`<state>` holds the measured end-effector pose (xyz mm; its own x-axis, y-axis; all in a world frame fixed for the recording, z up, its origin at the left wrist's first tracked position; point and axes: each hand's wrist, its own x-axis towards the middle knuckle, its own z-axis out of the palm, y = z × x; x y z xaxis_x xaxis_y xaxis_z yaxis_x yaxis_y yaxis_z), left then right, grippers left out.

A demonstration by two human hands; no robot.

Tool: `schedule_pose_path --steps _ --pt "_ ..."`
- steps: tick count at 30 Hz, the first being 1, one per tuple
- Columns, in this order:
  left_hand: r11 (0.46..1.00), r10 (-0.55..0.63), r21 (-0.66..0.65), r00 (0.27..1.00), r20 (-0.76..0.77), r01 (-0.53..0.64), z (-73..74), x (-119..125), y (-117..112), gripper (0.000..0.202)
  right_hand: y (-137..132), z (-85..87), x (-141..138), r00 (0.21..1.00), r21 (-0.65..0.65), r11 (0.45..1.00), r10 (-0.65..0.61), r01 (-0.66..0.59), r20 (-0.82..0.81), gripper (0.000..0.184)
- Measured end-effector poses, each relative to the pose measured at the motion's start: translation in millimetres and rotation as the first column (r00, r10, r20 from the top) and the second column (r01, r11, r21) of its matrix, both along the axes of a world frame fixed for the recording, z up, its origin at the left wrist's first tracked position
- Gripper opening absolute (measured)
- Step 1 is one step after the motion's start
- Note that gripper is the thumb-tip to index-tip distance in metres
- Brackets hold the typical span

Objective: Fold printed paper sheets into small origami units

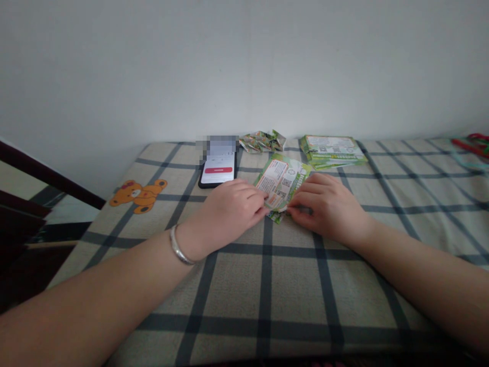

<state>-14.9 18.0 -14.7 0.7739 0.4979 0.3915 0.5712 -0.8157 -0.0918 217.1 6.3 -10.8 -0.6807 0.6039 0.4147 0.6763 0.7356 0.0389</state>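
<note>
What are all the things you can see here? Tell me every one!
leaflet: one, green and white, middle of the cloth, its near edge pinched by both hands
stack of leaflets: one pile, green and white, far side, right of middle
folded paper pieces: small cluster, green, far edge next to the phone
phone: one, black with a lit white screen and red bar, left of the leaflet
bear picture: one, orange, on the cloth at left
checked cloth: one, beige with dark lines, covering the surface
red and green object: far right edge, too cut off to tell
bracelet: one, silver, left wrist
left hand: on the leaflet's left edge
right hand: on its right edge
</note>
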Motion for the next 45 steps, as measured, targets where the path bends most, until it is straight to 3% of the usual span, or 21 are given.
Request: schedule_pose_path --steps 8,15,28,38,45 --pt "1.000 0.008 -0.011 1.000 0.014 -0.008 -1.2 1 -1 0.017 1 -3.2 2 0.999 -0.031 0.999 -0.026 0.026 -0.024 0.014" --pt "0.998 0.033 -0.047 0.997 0.068 -0.030 -4.8 0 0 0.014 -1 -2.7 5 0.998 0.013 0.999 -0.045 0.045 0.054 0.015" --pt "0.971 0.182 -0.184 0.973 0.144 -0.155 -2.0 3 -6 0.010 3 -3.6 1 0.996 -0.080 0.995 -0.071 0.067 -0.051 0.013" --pt "0.963 0.242 -0.147 0.966 0.094 -0.227 2.8 6 -8 0.011 6 -5.0 -2 0.979 -0.222 0.966 -0.163 0.133 -0.123 0.018" --pt "0.951 0.257 -0.202 0.961 0.102 -0.233 0.6 8 -4 0.009 9 -7.3 -6 0.966 -0.286 0.939 -0.230 0.189 -0.118 0.022"
